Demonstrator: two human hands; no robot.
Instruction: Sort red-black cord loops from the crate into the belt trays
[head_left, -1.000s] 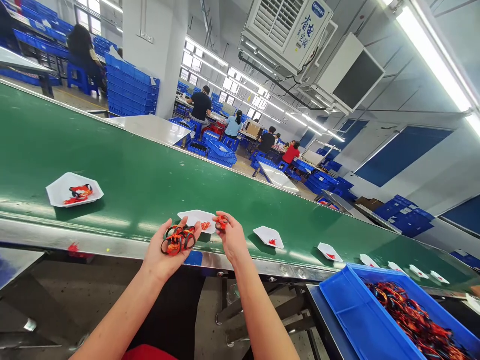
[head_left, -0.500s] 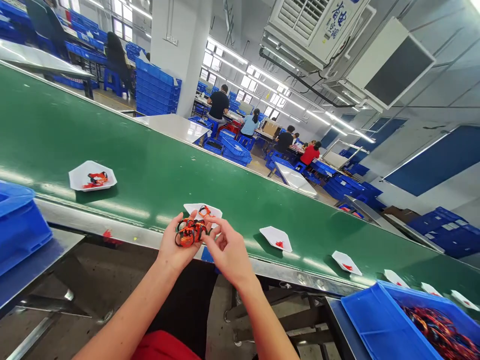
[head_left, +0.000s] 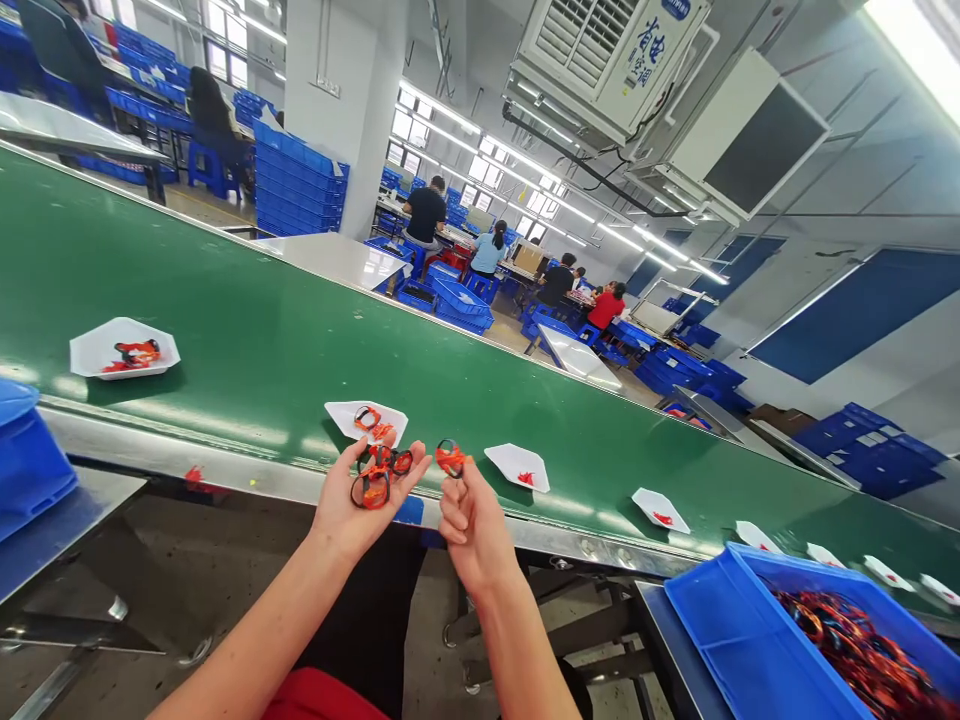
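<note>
Left hand point(head_left: 351, 503), palm up with fingers slightly curled, cradles a bunch of orange-and-black loops point(head_left: 375, 478). Right hand point(head_left: 472, 530), just beside it but not touching, pinches a single loop point(head_left: 451, 458) between thumb and fingers. The hands are apart and held above the steel edge of a green conveyor belt point(head_left: 300, 370). Just beyond them on the belt lies a white tray point(head_left: 346, 417) bearing an orange loop point(head_left: 367, 418). A second tray point(head_left: 510, 460) to the right holds a small red scrap; a third tray point(head_left: 90, 352) to the left holds orange pieces. Lower right, a blue bin point(head_left: 701, 640) contains a tangled heap of loops point(head_left: 855, 650).
</note>
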